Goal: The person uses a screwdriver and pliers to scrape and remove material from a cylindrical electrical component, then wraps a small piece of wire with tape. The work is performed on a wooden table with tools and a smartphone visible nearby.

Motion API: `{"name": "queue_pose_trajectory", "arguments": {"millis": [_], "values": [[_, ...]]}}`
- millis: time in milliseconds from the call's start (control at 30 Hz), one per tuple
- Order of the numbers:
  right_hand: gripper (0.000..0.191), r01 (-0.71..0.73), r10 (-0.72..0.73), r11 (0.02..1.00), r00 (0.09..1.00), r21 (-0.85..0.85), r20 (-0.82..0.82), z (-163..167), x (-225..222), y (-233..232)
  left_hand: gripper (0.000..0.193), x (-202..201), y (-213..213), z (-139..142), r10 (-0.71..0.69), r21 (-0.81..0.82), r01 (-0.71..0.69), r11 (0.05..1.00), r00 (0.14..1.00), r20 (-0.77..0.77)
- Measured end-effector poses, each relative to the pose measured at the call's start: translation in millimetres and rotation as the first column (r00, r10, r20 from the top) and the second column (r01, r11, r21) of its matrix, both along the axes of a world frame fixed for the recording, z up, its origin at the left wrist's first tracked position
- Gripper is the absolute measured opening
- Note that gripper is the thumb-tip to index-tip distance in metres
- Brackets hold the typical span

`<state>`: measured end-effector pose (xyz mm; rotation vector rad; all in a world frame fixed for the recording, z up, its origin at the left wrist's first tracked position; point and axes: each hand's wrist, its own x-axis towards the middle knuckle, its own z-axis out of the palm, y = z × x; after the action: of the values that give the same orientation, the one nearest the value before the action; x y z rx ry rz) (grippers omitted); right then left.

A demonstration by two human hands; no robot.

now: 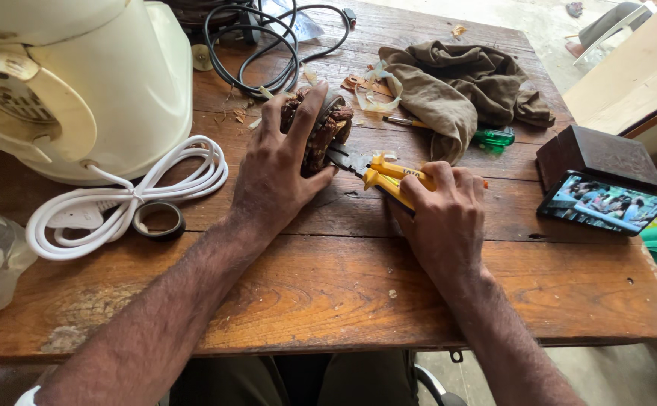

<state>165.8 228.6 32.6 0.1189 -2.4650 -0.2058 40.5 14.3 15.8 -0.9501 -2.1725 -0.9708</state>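
Appliance: a cream plastic appliance body (80, 83) stands at the far left of the table (328, 293), its white cord (129, 199) bundled in loops just in front, with a dark ring of tape (158, 219) touching the loops' near side.
Left hand: the left hand (276, 177) lies over a small motor stator with copper windings (324, 128), fingers (306, 113) curled over its top and spread moderately, thumb against its right side, pressing it down on the wood.
Pliers: yellow-handled pliers (377, 171) lie flat, nose touching the winding's near right side.
Right hand: the right hand (445, 218) is clenched round the handles, fingers folded tight over them.
Doing it well: I judge the grip on the winding should be steady and low so it cannot roll, and the pliers should bite only the wire end, squeezed gently, since thin copper would likely snap or tear.
Right side: an olive rag (456, 86) is bunched at the far right, a green-handled screwdriver (490, 137) poking from under it; a phone (602, 203) leans on a dark wooden box (595, 150).
Far edge: a black cable (268, 45) is coiled beyond the winding.
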Motion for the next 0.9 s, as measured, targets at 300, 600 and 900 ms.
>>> {"name": "queue_pose_trajectory", "arguments": {"millis": [300,600,900], "values": [[0.039,0.002,0.0,0.999,0.999,-0.053,0.04,2,-2,-5,0.094,3,-3,7,-0.032,0.003,0.032,0.999,0.999,0.034],[0.033,0.178,-0.071,0.964,0.887,-0.196,0.456,31,-5,-13,0.088,6,-4,17,-0.101,0.047,0.099,0.994,0.994,0.045],[0.025,0.456,0.04,0.746,0.697,-0.486,0.716,59,-13,-14,0.084,-1,0,7,-0.127,0.063,0.124,0.99,0.991,0.051]]}}
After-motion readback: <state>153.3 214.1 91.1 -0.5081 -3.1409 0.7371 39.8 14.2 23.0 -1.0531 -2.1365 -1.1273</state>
